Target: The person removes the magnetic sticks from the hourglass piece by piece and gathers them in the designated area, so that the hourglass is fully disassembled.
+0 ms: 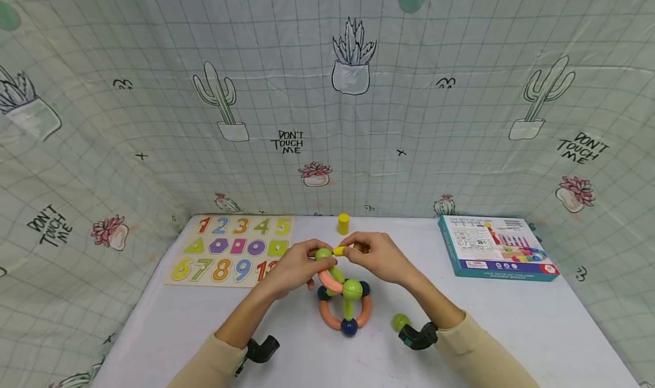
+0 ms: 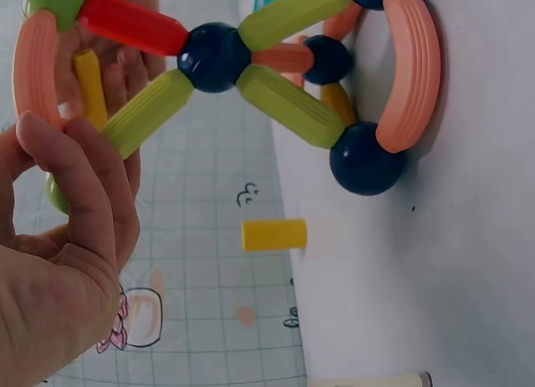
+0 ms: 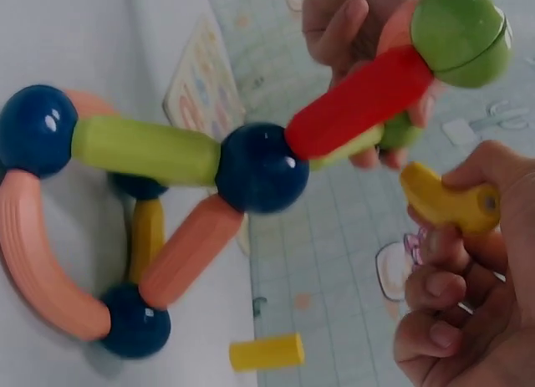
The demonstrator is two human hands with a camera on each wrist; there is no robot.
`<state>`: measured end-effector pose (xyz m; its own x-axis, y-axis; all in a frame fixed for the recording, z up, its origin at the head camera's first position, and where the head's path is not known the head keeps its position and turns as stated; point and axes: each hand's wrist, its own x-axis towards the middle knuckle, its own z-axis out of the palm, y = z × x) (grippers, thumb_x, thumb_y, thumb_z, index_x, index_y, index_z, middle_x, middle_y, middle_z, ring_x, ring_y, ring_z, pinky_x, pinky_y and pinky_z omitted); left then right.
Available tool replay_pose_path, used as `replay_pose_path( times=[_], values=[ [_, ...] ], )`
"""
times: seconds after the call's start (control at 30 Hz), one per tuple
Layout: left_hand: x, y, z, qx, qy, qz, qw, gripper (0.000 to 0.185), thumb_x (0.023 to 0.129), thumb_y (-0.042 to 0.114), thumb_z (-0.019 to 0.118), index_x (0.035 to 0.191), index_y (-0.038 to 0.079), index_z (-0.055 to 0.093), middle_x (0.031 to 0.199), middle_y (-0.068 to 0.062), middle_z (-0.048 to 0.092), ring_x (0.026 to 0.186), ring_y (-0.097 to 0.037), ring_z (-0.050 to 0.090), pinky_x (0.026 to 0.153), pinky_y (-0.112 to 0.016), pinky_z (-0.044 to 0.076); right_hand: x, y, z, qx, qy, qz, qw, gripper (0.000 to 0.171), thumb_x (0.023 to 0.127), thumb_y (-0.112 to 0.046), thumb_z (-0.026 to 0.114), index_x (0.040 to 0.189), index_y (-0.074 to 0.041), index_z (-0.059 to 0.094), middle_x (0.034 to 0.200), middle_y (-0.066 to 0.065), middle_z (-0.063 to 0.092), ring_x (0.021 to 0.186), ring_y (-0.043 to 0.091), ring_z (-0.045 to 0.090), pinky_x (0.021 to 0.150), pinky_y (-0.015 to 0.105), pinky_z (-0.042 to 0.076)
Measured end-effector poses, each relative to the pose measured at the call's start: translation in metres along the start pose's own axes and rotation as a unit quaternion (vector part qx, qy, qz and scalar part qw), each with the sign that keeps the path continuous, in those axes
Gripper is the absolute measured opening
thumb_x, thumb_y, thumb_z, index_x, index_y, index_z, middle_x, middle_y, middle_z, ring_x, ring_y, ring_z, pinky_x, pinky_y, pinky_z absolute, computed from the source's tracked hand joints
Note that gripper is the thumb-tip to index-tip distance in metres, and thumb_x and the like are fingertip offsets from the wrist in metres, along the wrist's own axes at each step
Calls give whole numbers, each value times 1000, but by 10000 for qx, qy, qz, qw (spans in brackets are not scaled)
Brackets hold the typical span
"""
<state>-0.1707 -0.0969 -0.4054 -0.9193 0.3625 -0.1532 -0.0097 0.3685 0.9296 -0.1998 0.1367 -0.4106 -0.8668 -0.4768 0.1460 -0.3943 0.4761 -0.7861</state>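
A toy structure (image 1: 345, 302) of coloured rods and balls stands on the white table (image 1: 204, 331). It has dark blue balls (image 2: 214, 57), green rods, orange curved pieces and a red rod (image 3: 359, 99). My left hand (image 1: 299, 265) grips its raised top by a green ball (image 1: 323, 254). Fingers of that hand (image 2: 71, 236) curl beside an orange curve. My right hand (image 1: 365, 252) pinches a short yellow rod (image 3: 447, 203) and holds it close to that green ball (image 3: 460, 23). In the head view the yellow rod (image 1: 340, 251) lies between both hands.
A loose green ball (image 1: 401, 321) lies by my right wrist. A yellow cylinder (image 1: 343, 224) stands near the back edge. A number puzzle board (image 1: 232, 248) lies at the left, a teal box (image 1: 493, 246) at the right. Cactus-print cloth walls surround the table.
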Motion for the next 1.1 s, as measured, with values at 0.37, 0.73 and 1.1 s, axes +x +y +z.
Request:
replay_pose_path(
  times=[0.37,0.73,1.1],
  values=[
    [-1,-2,-2,125,96,-116,9998,30,93,29,71,118,12,67,85,-4,65,48,-15,50,50,-27,46,-10,34,-26,143,726,812,9939,30,102,-31,59,121,-11,70,84,4,66,72,26,57,64,33,46],
    [-1,-1,-8,-25,-51,-58,10000,31,95,24,70,122,12,64,78,-5,57,47,-14,46,48,-25,40,-27,65,-38,-116,243,1356,9904,37,102,-37,59,121,-6,68,97,9,74,85,20,63,75,36,51],
    [-1,0,-9,-19,-101,-14,9999,32,95,24,70,123,12,63,76,-4,55,48,-14,45,49,-25,39,-39,99,-47,-520,456,2242,9721,32,101,-29,60,114,-1,68,98,11,65,73,22,57,60,31,47]
  ],
)
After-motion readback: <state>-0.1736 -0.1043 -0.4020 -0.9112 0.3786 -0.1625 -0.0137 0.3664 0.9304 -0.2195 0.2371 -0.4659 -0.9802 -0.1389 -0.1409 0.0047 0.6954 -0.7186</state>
